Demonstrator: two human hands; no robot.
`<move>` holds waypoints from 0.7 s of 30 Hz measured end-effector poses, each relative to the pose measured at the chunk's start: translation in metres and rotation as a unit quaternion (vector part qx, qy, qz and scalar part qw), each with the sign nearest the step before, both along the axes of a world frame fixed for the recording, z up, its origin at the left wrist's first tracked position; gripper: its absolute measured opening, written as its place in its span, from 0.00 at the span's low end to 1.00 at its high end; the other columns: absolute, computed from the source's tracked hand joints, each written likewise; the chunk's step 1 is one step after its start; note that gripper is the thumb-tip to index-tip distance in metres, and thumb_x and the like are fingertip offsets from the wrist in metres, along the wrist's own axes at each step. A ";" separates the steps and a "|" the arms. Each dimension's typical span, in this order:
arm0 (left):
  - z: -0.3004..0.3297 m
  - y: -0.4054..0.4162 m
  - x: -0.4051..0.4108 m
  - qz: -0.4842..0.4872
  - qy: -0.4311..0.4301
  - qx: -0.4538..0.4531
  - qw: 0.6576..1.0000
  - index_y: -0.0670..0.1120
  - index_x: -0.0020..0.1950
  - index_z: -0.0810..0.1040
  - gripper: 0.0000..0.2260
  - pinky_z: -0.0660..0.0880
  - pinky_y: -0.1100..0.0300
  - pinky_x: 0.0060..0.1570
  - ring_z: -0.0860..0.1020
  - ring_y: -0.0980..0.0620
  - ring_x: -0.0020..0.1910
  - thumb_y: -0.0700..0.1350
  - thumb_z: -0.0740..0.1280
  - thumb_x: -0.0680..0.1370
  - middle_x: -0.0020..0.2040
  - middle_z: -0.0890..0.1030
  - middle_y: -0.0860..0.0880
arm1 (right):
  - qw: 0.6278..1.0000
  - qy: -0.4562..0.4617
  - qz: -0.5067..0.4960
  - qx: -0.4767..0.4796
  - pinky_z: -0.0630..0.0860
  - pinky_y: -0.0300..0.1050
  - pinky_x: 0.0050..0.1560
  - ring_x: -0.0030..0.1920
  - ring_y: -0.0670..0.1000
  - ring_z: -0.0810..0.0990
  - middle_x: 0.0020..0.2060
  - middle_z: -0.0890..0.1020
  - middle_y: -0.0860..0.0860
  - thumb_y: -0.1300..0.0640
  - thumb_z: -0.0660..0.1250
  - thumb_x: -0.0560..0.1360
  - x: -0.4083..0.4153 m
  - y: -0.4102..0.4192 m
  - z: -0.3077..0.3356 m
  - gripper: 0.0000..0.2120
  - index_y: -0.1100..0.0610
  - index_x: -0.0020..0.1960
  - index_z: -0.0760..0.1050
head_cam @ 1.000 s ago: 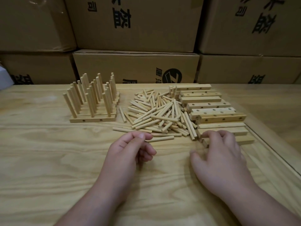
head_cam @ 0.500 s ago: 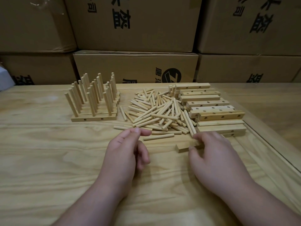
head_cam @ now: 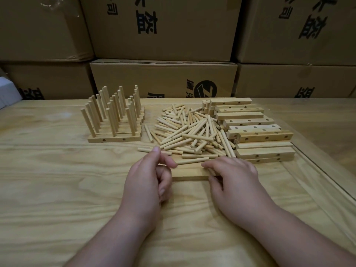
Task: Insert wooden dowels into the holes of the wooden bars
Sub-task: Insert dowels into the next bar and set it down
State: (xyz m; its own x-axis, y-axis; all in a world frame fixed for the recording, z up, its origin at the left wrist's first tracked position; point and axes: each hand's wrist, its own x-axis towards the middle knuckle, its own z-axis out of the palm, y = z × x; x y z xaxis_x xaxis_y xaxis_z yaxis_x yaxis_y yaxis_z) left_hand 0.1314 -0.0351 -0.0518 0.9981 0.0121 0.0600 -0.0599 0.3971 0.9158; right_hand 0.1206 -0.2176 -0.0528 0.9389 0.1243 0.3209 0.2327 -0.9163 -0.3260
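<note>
- right hand (head_cam: 234,177) grips one end of a wooden bar (head_cam: 189,174) lying flat on the table (head_cam: 57,189)
- left hand (head_cam: 148,182) loosely curled, grasping nothing; dowel pile (head_cam: 192,132) just beyond

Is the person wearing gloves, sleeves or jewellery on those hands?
No. The left hand and right hand are bare, with no gloves, rings, watch or bracelet in view. Both forearms are uncovered as far as the picture shows; no sleeve reaches into the frame.

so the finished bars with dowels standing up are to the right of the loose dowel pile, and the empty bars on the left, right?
Swapped. The head view shows the finished bars left of the loose dowel pile and the empty bars on the right.
</note>
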 end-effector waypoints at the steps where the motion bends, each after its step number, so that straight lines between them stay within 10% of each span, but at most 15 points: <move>1: 0.000 -0.001 -0.001 -0.004 0.001 0.003 1.000 0.47 0.32 0.77 0.18 0.56 0.64 0.24 0.56 0.53 0.18 0.57 0.60 0.75 0.18 0.60 0.48 | 1.000 -0.015 0.003 0.020 0.59 0.46 0.71 0.63 0.42 0.72 0.57 0.77 0.35 0.54 0.65 0.78 0.002 0.002 0.000 0.16 0.41 0.63 0.76; 7: 0.002 -0.009 -0.004 -0.033 0.006 0.109 0.993 0.47 0.33 0.78 0.19 0.69 0.63 0.22 0.75 0.48 0.21 0.61 0.74 0.71 0.26 0.79 0.42 | 0.963 -0.168 0.024 0.211 0.66 0.22 0.56 0.56 0.33 0.74 0.51 0.76 0.38 0.64 0.70 0.75 0.004 0.007 0.002 0.11 0.52 0.55 0.79; 12: 0.006 -0.012 -0.003 -0.015 0.037 0.072 0.997 0.43 0.47 0.82 0.24 0.82 0.59 0.33 0.87 0.44 0.38 0.60 0.73 0.63 0.40 0.87 0.40 | 0.944 -0.207 0.100 0.237 0.71 0.31 0.58 0.57 0.42 0.77 0.52 0.78 0.47 0.66 0.69 0.75 0.001 0.010 0.004 0.08 0.57 0.53 0.81; 21: 0.005 -0.004 0.001 0.030 0.055 -0.004 0.998 0.43 0.48 0.82 0.15 0.81 0.56 0.32 0.86 0.45 0.38 0.54 0.72 0.71 0.43 0.86 0.39 | 0.937 -0.099 0.167 0.291 0.70 0.32 0.58 0.59 0.44 0.78 0.53 0.80 0.40 0.52 0.66 0.77 -0.002 0.009 0.007 0.09 0.51 0.55 0.81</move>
